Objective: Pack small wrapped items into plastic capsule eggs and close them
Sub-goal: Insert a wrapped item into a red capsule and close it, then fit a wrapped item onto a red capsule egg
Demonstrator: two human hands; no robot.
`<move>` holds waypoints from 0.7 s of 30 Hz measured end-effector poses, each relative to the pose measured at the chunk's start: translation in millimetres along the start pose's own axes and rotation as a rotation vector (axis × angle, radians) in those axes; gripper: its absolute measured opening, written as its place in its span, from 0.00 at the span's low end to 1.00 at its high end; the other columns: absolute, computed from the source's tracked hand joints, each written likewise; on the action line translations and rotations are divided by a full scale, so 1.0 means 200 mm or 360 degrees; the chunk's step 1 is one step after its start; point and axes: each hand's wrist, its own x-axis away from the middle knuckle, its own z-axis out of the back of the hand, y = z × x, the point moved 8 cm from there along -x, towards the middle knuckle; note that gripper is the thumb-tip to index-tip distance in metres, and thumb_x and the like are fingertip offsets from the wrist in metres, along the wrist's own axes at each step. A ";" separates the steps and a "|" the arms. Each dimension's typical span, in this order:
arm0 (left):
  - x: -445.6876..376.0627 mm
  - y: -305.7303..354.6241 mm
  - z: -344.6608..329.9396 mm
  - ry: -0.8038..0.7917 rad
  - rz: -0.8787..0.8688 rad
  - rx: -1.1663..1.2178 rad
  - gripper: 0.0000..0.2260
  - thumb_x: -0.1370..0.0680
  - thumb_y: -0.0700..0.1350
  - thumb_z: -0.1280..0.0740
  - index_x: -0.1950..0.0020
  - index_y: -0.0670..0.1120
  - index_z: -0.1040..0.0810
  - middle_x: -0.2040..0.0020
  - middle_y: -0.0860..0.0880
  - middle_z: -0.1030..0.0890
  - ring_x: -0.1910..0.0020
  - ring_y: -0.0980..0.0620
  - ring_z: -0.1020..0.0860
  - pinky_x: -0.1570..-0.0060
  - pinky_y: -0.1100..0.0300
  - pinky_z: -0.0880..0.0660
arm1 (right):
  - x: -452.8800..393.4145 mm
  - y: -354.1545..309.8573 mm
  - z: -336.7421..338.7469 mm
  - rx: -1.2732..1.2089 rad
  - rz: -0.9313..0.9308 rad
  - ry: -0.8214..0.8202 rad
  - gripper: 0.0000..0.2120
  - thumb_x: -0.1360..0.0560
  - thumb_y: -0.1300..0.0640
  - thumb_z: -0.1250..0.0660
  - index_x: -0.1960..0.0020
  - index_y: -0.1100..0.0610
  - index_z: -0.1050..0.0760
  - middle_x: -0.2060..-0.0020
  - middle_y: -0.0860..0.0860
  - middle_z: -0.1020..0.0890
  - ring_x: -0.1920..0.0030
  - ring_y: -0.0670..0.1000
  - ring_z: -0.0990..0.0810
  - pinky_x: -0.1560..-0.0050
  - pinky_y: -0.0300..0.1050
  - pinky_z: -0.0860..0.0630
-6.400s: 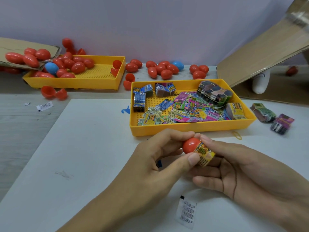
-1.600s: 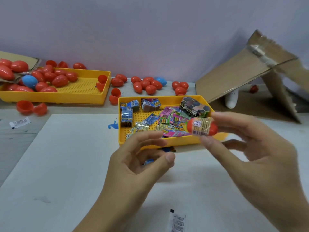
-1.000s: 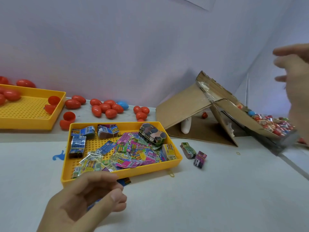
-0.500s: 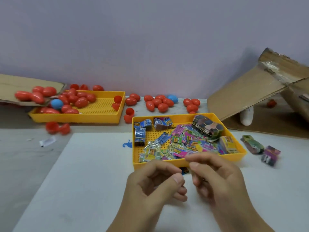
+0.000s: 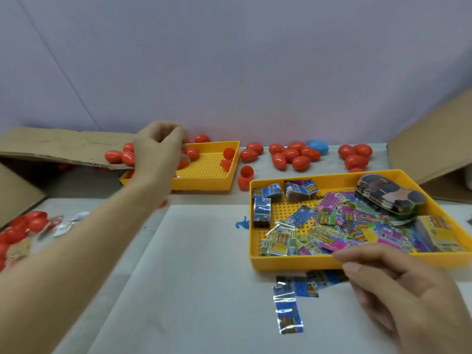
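Note:
My left hand [image 5: 158,149] reaches far out over the back yellow tray [image 5: 204,183], which holds red capsule eggs [image 5: 191,153]. Its fingers are bunched and curled above the eggs, and what lies under them is hidden. My right hand [image 5: 398,290] hovers low at the front right, fingers loosely curled, holding nothing I can see. It is just in front of the near yellow tray [image 5: 293,261], full of small wrapped packets [image 5: 329,236]. Blue wrapped packets [image 5: 288,312] lie on the white sheet beside my right hand.
Loose red eggs [image 5: 293,155] and one blue egg [image 5: 318,146] lie along the back wall. Cardboard flaps stand at the left [image 5: 63,146] and right [image 5: 434,144]. More red eggs and wrappers [image 5: 28,226] are piled at the far left. A camouflage-patterned pack [image 5: 390,198] sits in the near tray.
My left hand has left the spot beside my right hand and stretched out to the back tray of red eggs. My right hand stays low by the near tray, holding nothing.

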 end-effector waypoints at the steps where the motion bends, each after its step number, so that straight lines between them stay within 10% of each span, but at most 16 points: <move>1: -0.11 -0.05 0.00 -0.0004 -0.0029 -0.0322 0.05 0.23 0.40 0.33 0.57 0.48 0.19 0.61 0.52 0.19 0.58 0.51 0.21 0.66 0.67 0.26 | 0.00 0.00 0.00 0.0025 -0.0020 0.0002 0.12 0.32 0.70 0.30 0.62 0.55 0.15 0.79 0.60 0.28 0.79 0.49 0.32 0.80 0.32 0.37; 9: -0.35 -0.33 -0.16 -0.0583 -0.0311 -0.2027 0.14 0.23 0.47 0.30 0.41 0.41 0.19 0.58 0.43 0.23 0.59 0.45 0.24 0.64 0.55 0.31 | 0.00 0.02 0.02 -0.0004 -0.0071 -0.0008 0.15 0.28 0.74 0.32 0.63 0.57 0.15 0.81 0.60 0.28 0.81 0.48 0.31 0.80 0.32 0.35; 16: -0.16 -0.10 -0.22 -0.0333 -0.0668 -0.1459 0.16 0.21 0.48 0.31 0.38 0.39 0.20 0.47 0.38 0.23 0.47 0.38 0.24 0.50 0.48 0.27 | -0.02 0.04 0.01 -0.0055 -0.0024 -0.0067 0.09 0.26 0.65 0.28 0.60 0.53 0.15 0.80 0.55 0.27 0.79 0.45 0.31 0.78 0.30 0.35; 21: 0.29 0.18 -0.29 -0.0688 -0.0583 -0.0473 0.16 0.28 0.51 0.28 0.41 0.50 0.19 0.51 0.49 0.18 0.57 0.52 0.18 0.56 0.61 0.20 | -0.01 0.02 0.00 -0.0082 0.0012 -0.0125 0.07 0.31 0.56 0.32 0.57 0.52 0.16 0.78 0.52 0.27 0.78 0.43 0.31 0.76 0.29 0.35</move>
